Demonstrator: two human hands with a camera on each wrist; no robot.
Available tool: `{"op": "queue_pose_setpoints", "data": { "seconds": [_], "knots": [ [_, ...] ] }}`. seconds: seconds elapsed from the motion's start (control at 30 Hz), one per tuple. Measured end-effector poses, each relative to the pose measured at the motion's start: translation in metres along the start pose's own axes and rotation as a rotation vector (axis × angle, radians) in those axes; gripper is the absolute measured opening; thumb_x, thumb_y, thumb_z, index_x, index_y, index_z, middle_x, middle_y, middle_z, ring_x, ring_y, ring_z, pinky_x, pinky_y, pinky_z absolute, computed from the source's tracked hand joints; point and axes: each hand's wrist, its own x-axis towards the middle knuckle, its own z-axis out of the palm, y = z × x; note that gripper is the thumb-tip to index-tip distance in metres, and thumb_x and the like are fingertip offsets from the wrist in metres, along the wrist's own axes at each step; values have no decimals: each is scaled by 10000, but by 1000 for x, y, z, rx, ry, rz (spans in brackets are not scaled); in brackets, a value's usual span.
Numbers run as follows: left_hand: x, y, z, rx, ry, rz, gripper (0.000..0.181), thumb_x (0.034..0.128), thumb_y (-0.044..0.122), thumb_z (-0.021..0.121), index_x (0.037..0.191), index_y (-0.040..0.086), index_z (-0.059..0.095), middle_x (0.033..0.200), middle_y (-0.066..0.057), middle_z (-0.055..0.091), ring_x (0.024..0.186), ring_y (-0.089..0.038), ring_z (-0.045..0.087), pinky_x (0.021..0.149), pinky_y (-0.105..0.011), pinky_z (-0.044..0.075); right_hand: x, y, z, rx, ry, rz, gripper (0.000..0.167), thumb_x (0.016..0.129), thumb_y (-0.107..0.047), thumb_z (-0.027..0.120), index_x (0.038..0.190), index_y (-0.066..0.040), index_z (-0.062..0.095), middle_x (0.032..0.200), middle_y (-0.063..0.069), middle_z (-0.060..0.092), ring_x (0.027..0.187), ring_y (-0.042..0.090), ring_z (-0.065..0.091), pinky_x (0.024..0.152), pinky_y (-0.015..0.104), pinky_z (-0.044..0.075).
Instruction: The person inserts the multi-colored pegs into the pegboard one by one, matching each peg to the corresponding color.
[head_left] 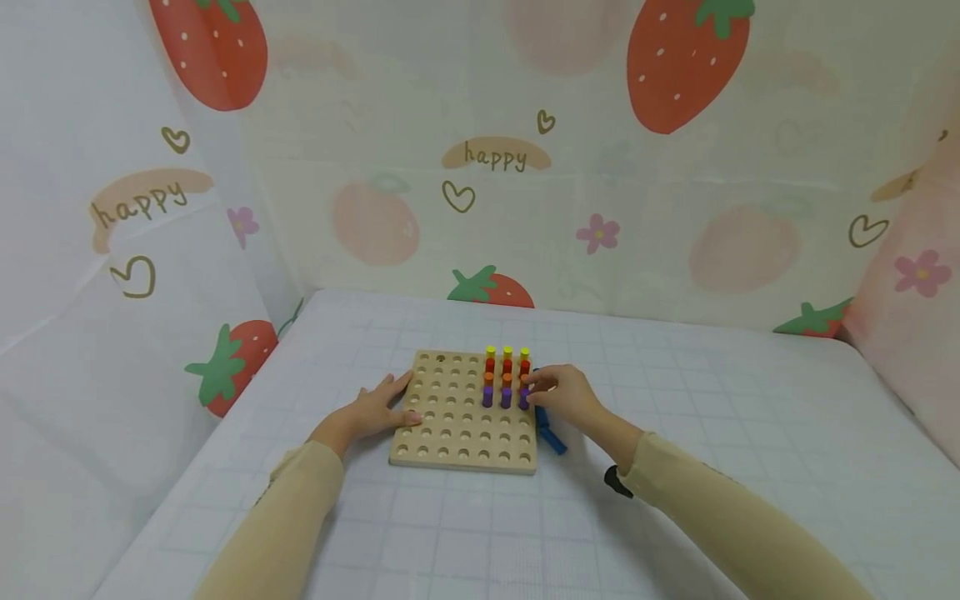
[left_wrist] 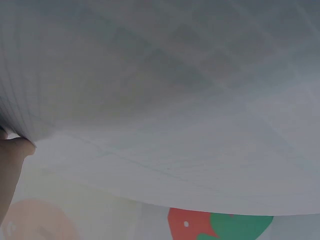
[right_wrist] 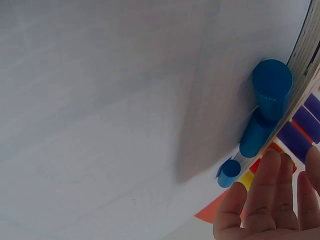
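Note:
A wooden pegboard (head_left: pixel 461 462) with rows of round holes lies on the table. Short rows of yellow pegs (head_left: pixel 507 353), red pegs (head_left: pixel 507 367), orange pegs (head_left: pixel 507 381) and purple pegs (head_left: pixel 506 398) stand in it toward the right. My left hand (head_left: pixel 375 408) rests at the board's left edge, thumb on top. At the right edge, my right hand (head_left: pixel 562 393) has its fingertips close to the end orange and purple pegs; the wrist view shows its fingers (right_wrist: pixel 262 192) extended beside a purple peg (right_wrist: pixel 295 140). Whether they touch it is unclear. The left wrist view catches only part of that hand (left_wrist: pixel 12 162).
Blue pegs (right_wrist: pixel 270 90) lie loose along the board's right side, one of them (head_left: pixel 553 440) angled toward the front. White gridded cloth (head_left: pixel 720 433) covers the table. Printed curtains (head_left: pixel 375 150) hang behind and at both sides.

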Motion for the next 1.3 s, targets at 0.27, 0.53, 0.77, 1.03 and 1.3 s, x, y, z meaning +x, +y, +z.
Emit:
{"op": "queue_pose_setpoints", "data": {
  "seconds": [0.27,0.53,0.77,1.03,1.3],
  "knots": [
    [-2,2,1,-3,3,-3,905,919,479,619,1569,119,102,1577,-285,-16,1343,-625,-93,1042,-744,-1,5,9,-8,140,10,108,268,884,-13,688,1149,21,673,1012,138,678,795,180,640,714,308,538],
    [-3,2,-1,-1,0,-11,905,924,478,614,1569,117,93,1579,-280,-20,1351,-614,-92,1050,-735,-2,20,15,-13,191,-18,273,379,936,-75,645,1307,-24,587,1103,150,658,809,170,594,641,243,469],
    [-2,1,0,14,5,1,900,926,472,615,1567,104,102,1576,-291,-1,1351,-621,-67,1058,-727,8,36,19,-23,90,-151,316,543,941,-164,659,1446,-95,472,913,82,633,700,152,542,594,228,449],
    [-1,-1,1,-2,1,29,904,929,454,624,1563,82,99,1568,-309,0,1355,-611,-77,1066,-715,-7,49,21,-26,19,-238,288,569,941,-184,663,1464,-112,453,759,23,536,603,124,477,538,219,431],
    [-2,-2,0,7,6,15,900,926,466,621,1567,105,102,1572,-301,5,1344,-630,-69,1052,-736,13,52,22,-21,30,-219,300,478,894,-128,708,1340,-109,539,833,59,518,601,134,465,529,220,423]
  ]
}}
